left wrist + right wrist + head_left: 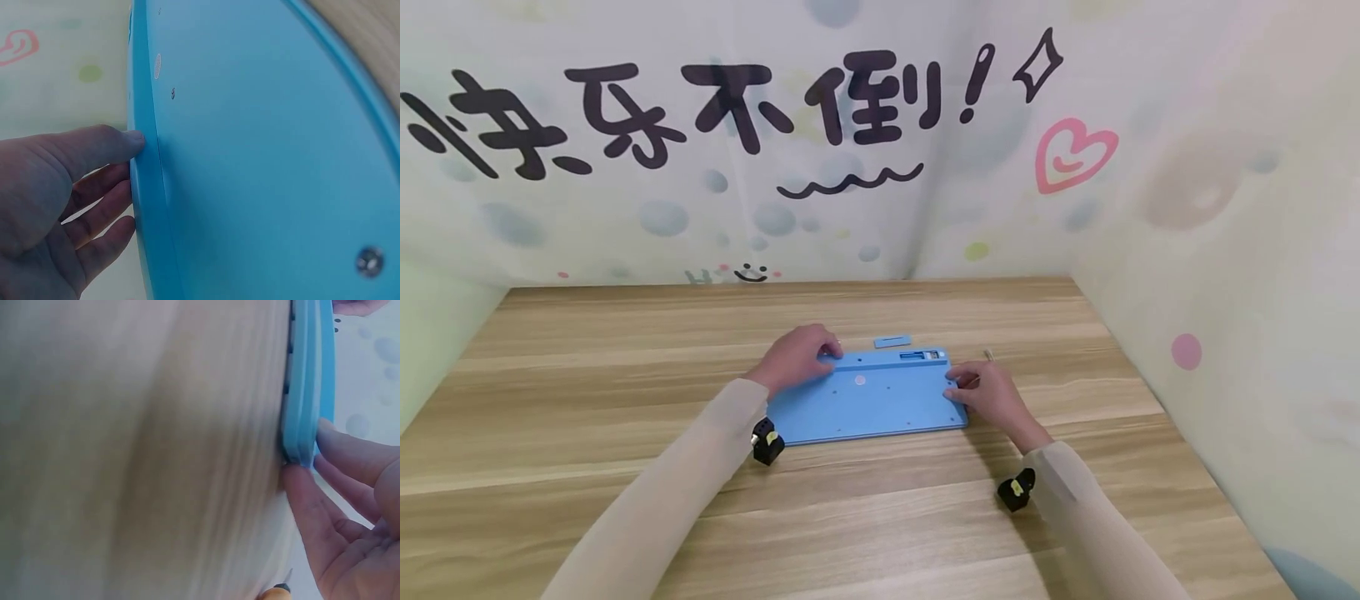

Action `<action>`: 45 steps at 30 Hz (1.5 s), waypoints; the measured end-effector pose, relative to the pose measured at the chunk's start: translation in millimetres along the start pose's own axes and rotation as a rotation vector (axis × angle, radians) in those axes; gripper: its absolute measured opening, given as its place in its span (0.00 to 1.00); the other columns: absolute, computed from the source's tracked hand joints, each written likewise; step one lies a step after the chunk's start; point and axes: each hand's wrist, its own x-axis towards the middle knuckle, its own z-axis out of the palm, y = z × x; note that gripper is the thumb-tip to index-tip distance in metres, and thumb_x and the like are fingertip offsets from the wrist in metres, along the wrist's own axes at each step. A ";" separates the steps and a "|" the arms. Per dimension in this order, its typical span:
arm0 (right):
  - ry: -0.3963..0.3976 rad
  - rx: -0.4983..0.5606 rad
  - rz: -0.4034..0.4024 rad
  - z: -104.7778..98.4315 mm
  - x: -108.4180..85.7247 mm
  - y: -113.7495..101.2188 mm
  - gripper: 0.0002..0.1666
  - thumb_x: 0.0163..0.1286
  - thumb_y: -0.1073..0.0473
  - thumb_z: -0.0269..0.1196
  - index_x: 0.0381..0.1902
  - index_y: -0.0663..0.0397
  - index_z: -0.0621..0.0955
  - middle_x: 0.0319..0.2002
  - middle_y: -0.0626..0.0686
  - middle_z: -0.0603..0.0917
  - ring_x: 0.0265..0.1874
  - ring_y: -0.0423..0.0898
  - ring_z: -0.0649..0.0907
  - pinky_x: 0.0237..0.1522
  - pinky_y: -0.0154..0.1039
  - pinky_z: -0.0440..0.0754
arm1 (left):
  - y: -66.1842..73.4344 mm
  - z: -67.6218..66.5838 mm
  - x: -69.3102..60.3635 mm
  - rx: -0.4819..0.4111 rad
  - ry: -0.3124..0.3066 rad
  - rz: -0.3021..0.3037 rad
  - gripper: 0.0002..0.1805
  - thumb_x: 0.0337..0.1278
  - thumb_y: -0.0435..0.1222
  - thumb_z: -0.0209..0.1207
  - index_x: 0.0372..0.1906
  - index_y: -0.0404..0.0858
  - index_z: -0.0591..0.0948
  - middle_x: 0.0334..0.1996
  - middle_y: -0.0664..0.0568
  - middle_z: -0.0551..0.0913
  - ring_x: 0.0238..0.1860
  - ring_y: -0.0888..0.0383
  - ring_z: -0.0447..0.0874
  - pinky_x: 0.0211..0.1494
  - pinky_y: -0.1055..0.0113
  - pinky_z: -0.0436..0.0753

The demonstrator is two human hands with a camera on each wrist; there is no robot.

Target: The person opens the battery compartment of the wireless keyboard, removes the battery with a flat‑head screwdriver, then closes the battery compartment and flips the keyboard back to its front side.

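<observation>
A blue keyboard (880, 404) is face down above the wooden table, its back with small screws showing. Near its far right edge is an uncovered battery compartment (922, 356). My left hand (797, 357) grips the far left edge; in the left wrist view the thumb (125, 145) lies on the keyboard's back and the other fingers are behind the edge. With thumb and fingers, my right hand (992, 396) pinches the right end. The right wrist view shows that thumb (350, 450) on the back and a finger below the corner. A small blue cover (892, 342) lies behind the keyboard.
An orange-handled tool (276, 592), probably a screwdriver, is partly seen beyond the right hand. The wooden table (887, 517) ends at a printed cloth backdrop (737, 225) behind and on the right. A black wrist camera (767, 442) sits at the left cuff.
</observation>
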 end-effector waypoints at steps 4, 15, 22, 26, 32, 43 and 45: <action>-0.024 -0.040 -0.022 -3.9 0.9 -2.6 0.16 0.56 0.64 0.67 0.44 0.60 0.81 0.37 0.56 0.80 0.37 0.49 0.79 0.31 0.36 0.81 | 2.3 0.8 0.0 0.022 0.011 -0.018 0.11 0.47 0.29 0.63 0.39 0.37 0.82 0.37 0.51 0.80 0.42 0.55 0.77 0.50 0.60 0.75; -0.061 -0.142 -0.074 -16.8 19.1 -30.6 0.17 0.58 0.64 0.64 0.47 0.59 0.81 0.39 0.57 0.80 0.36 0.50 0.78 0.31 0.40 0.79 | 3.3 1.0 -0.3 0.044 0.027 -0.044 0.09 0.47 0.31 0.64 0.37 0.39 0.84 0.36 0.53 0.81 0.41 0.57 0.77 0.48 0.61 0.76; -0.080 -0.205 -0.090 -23.1 37.9 -44.8 0.17 0.59 0.63 0.64 0.48 0.59 0.80 0.36 0.56 0.81 0.34 0.50 0.79 0.33 0.40 0.78 | 3.6 0.7 -0.3 0.036 0.031 -0.034 0.09 0.48 0.31 0.64 0.37 0.39 0.84 0.37 0.52 0.81 0.41 0.56 0.77 0.48 0.61 0.76; -0.094 -0.228 -0.112 -25.9 49.6 -50.0 0.17 0.59 0.63 0.64 0.48 0.61 0.80 0.36 0.57 0.81 0.34 0.51 0.79 0.34 0.41 0.79 | 3.4 0.6 -1.0 0.039 0.033 -0.040 0.09 0.48 0.31 0.64 0.37 0.39 0.84 0.37 0.52 0.81 0.41 0.57 0.77 0.47 0.61 0.76; -0.133 -0.217 -0.106 -26.9 64.5 -58.4 0.19 0.60 0.64 0.63 0.49 0.63 0.79 0.39 0.59 0.81 0.34 0.50 0.80 0.35 0.41 0.80 | 2.6 0.8 2.1 0.027 0.026 -0.061 0.08 0.47 0.31 0.64 0.37 0.40 0.84 0.37 0.53 0.81 0.41 0.57 0.77 0.48 0.62 0.75; -0.182 -0.212 -0.172 -19.3 87.6 -62.7 0.18 0.60 0.64 0.63 0.50 0.62 0.79 0.37 0.58 0.81 0.33 0.50 0.80 0.31 0.39 0.80 | 2.4 -0.5 2.9 0.031 0.011 -0.066 0.08 0.48 0.32 0.64 0.37 0.41 0.84 0.38 0.53 0.82 0.41 0.57 0.77 0.49 0.61 0.75; -0.194 -0.216 -0.185 -16.8 90.6 -63.3 0.18 0.60 0.64 0.63 0.50 0.61 0.79 0.36 0.57 0.81 0.33 0.50 0.80 0.32 0.39 0.80 | 1.3 -0.2 3.0 0.031 0.011 -0.062 0.08 0.48 0.32 0.64 0.36 0.41 0.84 0.38 0.53 0.82 0.41 0.57 0.77 0.48 0.61 0.75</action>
